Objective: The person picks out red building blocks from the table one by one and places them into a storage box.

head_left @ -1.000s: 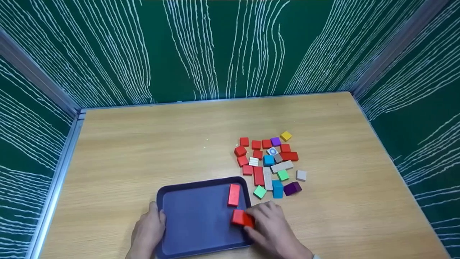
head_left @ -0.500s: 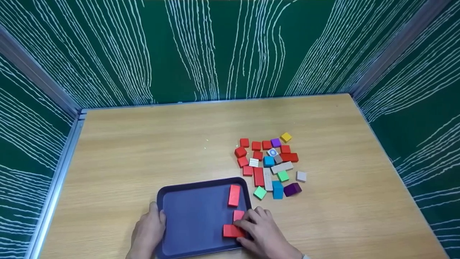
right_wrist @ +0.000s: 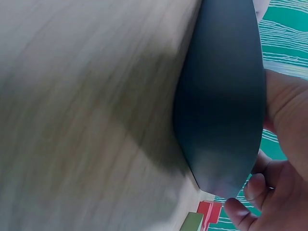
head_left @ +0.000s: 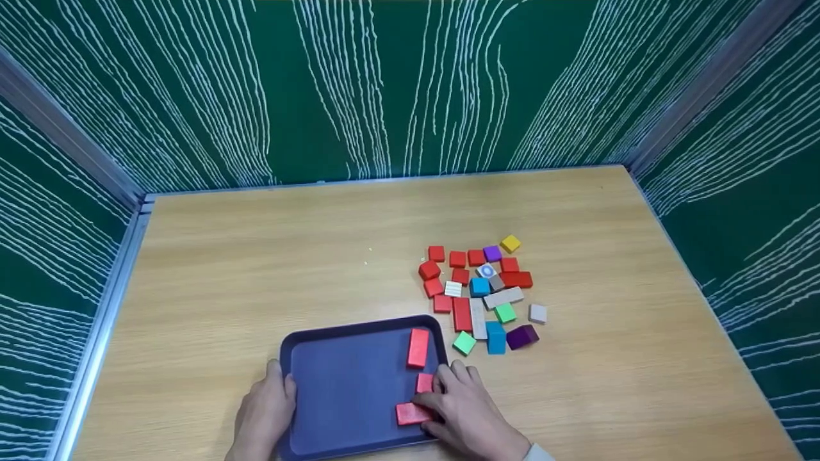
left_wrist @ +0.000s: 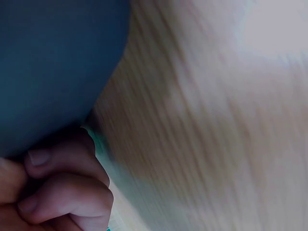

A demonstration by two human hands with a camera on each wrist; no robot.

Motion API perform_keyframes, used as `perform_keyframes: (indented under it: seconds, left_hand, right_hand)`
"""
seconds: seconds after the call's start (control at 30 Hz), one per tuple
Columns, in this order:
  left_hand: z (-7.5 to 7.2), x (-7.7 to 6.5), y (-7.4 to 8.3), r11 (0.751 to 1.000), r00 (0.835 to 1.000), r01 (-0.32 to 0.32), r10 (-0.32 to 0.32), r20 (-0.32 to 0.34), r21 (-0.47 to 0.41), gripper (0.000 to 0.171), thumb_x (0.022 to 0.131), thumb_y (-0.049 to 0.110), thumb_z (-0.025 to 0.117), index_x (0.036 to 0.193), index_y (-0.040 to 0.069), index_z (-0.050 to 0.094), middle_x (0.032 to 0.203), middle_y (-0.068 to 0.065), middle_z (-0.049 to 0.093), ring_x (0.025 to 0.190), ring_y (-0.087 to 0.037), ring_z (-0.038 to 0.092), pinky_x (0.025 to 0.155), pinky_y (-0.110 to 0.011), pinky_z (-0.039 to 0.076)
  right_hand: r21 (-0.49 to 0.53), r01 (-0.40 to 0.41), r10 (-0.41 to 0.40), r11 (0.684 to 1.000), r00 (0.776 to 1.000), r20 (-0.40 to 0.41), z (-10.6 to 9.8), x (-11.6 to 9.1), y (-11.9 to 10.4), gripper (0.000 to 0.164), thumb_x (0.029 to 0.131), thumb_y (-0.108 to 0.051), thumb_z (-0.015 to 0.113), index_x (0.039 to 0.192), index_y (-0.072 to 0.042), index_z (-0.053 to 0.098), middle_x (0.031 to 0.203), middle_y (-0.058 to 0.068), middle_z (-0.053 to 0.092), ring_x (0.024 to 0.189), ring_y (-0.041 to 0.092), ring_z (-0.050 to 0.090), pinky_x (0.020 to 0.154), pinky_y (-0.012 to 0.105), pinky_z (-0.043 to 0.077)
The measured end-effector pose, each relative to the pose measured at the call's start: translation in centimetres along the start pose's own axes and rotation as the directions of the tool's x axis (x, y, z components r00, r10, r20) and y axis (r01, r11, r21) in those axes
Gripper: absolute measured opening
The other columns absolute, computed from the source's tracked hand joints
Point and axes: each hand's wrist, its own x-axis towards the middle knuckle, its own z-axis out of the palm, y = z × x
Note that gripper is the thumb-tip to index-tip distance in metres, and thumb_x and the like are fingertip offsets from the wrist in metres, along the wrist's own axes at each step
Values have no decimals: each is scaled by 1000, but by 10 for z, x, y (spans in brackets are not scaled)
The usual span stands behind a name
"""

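Observation:
A dark blue tray (head_left: 346, 397) lies on the table. My left hand (head_left: 264, 406) grips its left rim; in the left wrist view the curled fingers (left_wrist: 72, 197) sit against the tray's outer wall. Inside the tray, at the lower right, my right hand (head_left: 473, 410) pinches a red rectangular block (head_left: 411, 413) between thumb and forefinger. Just beyond it lies a second red block (head_left: 424, 383), partly hidden by the fingers. A third red block (head_left: 418, 347) stands lengthwise near the upper right corner. The right wrist view has the tray wall (right_wrist: 219, 96) in front of the right hand.
Beyond the tray's right side lies a group of loose blocks: several red ones (head_left: 461, 314), two light green ones (head_left: 464, 343), blue (head_left: 496, 338), dark purple (head_left: 522, 337), grey (head_left: 503, 298) and a yellow cube (head_left: 510, 243). Green walls with white lines (head_left: 410, 89) enclose the table.
My right hand has moved toward the near side of the tray and slightly left, carrying the pinched red block and uncovering the second one. The left hand and tray have stayed put.

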Motion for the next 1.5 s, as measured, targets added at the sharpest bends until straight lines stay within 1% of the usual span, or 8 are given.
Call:
perform_keyframes:
  seconds: [0.2, 0.4, 0.63, 0.8, 0.93, 1.03, 1.23, 1.5]
  left_hand:
    - [0, 0, 0, 1000, 1000, 3, -3, -1, 11, 17, 106, 16, 42, 109, 0, 46, 68, -6, 53, 53, -20, 54, 47, -34, 43]
    - [0, 0, -1, 1000, 1000, 0, 1, -9, 21, 17, 105, 16, 43, 108, 0, 46, 68, -6, 53, 54, -21, 53, 48, -34, 42]
    - [2, 1, -1, 999, 1000, -14, 15, -19, 32, 18, 105, 17, 44, 109, -1, 46, 68, -6, 54, 53, -21, 54, 48, -35, 43]
    - [2, -1, -1, 1000, 1000, -2, 2, 11, -27, 20, 107, 15, 41, 114, -3, 46, 66, -5, 55, 49, -17, 57, 45, -31, 48]
    - [2, -1, 0, 999, 1000, -2, 3, 11, -42, 20, 107, 15, 40, 113, -3, 46, 65, -5, 55, 49, -17, 57, 45, -31, 48]
    - [2, 0, 0, 999, 1000, -2, 2, 6, -37, 19, 107, 15, 41, 112, -2, 46, 66, -5, 55, 49, -17, 57, 45, -32, 48]
    - [1, 0, -1, 1000, 1000, 2, -2, -16, 0, 17, 106, 17, 44, 109, 0, 47, 65, -5, 54, 51, -19, 55, 47, -33, 44]
    - [1, 0, 0, 999, 999, -9, 10, -39, 35, 18, 105, 18, 46, 107, 0, 47, 67, -6, 55, 54, -21, 54, 48, -36, 41]
  right_hand:
    - [3, 19, -19, 1000, 1000, -9, -1, 0, 1, 37, 87, -45, 77, 121, -30, 73, 95, -7, 48, 88, 16, 39, 74, 35, 33]
    - [129, 53, -41, 990, 994, -97, -6, -3, 10, 30, 90, -46, 73, 114, -28, 75, 95, -12, 49, 89, 12, 41, 74, 33, 33]
    - [152, 39, 8, 988, 955, -295, -23, 4, 41, 30, 87, -40, 79, 113, -25, 74, 99, -9, 55, 92, 13, 46, 78, 36, 39]
    - [105, -58, 95, 993, 918, -386, -32, 14, 71, 37, 82, -32, 84, 114, -17, 72, 105, -1, 61, 94, 20, 51, 79, 39, 44]
    - [89, -229, 246, 969, 894, -375, -40, 23, 85, 48, 81, -36, 85, 121, -16, 69, 116, 4, 61, 103, 25, 50, 85, 45, 44]
    - [49, -295, 292, 954, 886, -360, -44, 30, 90, 60, 81, -42, 84, 130, -13, 64, 125, 8, 61, 111, 31, 48, 92, 52, 42]
    - [-38, -300, 273, 953, 909, -314, -41, 43, 96, 72, 80, -47, 83, 136, -8, 59, 134, 14, 57, 123, 38, 45, 98, 58, 40]
    - [-30, -309, 291, 950, 921, -259, -35, 53, 98, 73, 80, -44, 84, 136, -7, 57, 136, 17, 57, 134, 45, 36, 99, 61, 39]
